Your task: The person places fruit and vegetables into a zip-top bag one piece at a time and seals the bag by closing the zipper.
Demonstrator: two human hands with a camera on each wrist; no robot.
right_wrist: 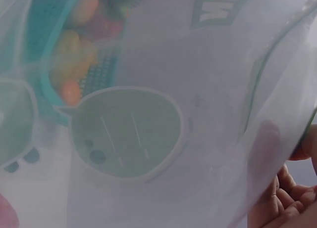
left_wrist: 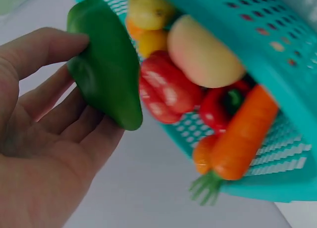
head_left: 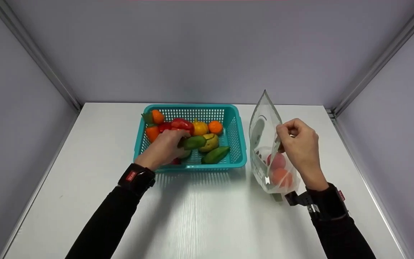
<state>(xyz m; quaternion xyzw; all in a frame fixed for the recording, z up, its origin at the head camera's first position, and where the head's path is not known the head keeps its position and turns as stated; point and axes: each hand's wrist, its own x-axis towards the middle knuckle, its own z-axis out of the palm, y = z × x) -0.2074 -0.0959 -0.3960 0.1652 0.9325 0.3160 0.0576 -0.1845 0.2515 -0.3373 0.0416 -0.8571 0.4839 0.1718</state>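
Observation:
A teal basket (head_left: pixel 235 144) on the white table holds toy produce: carrots (head_left: pixel 152 132), a red pepper (head_left: pixel 182 125), an orange (head_left: pixel 215 127) and green pieces. My left hand (head_left: pixel 164 147) reaches into it and grips a green pepper (head_left: pixel 193 142); in the left wrist view the green pepper (left_wrist: pixel 106 65) lies against my fingers (left_wrist: pixel 44 50), with the basket (left_wrist: pixel 277 35) and a carrot (left_wrist: pixel 242 139) behind it. My right hand (head_left: pixel 300 144) pinches the rim of an upright clear zip bag (head_left: pixel 264 126), which holds reddish and orange fruit (head_left: pixel 280 176). In the right wrist view the bag (right_wrist: pixel 148 129) fills the frame.
Grey walls enclose the table (head_left: pixel 199 216) on three sides, with metal rails in the corners. The basket stands at the middle back, the bag just right of it. Bare table surface lies in front of both and to the far left.

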